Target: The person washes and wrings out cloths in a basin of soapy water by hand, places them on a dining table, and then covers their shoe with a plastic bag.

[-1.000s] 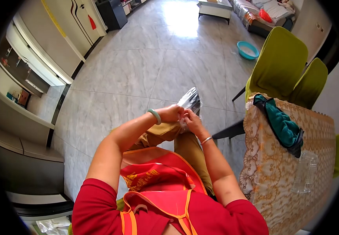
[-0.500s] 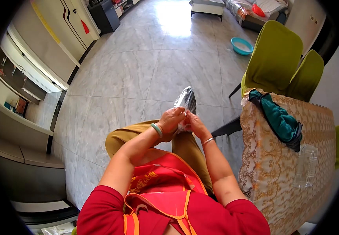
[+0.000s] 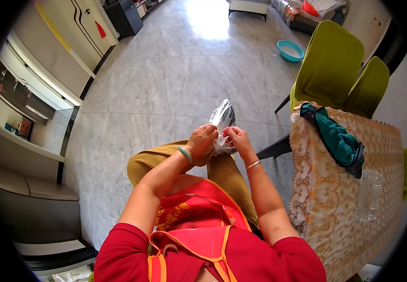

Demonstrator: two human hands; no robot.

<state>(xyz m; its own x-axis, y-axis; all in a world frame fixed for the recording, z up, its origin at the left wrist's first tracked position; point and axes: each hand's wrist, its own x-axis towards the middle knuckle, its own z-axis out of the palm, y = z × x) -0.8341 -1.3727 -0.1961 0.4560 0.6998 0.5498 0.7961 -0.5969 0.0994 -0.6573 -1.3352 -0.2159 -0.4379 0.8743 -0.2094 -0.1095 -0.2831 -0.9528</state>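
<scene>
A clear plastic shoe cover point(image 3: 221, 116) lies over a dark shoe point(image 3: 232, 121) on my raised foot, its wrinkled edge gathered near the ankle. On the left of this edge, my left hand point(image 3: 202, 141) is closed, its fingertips pinching the plastic. My right hand point(image 3: 237, 140) is at the other side, with thumb and fingers curled in and closed on the cover's edge. A small gap separates the two hands. The sole and the shoe's far side are hidden.
To the right stands a table with a patterned cloth point(image 3: 316, 197), holding a teal cloth item point(image 3: 337, 142) and a clear plastic container point(image 3: 369, 195). Green chairs point(image 3: 328, 66) are behind it. A blue basin point(image 3: 290, 50) sits on the grey tiled floor point(image 3: 137, 84).
My hands have moved apart, the left one leftward and the right one slightly rightward. The plastic between them is spread wider, and the covered toe appears slightly higher in view.
</scene>
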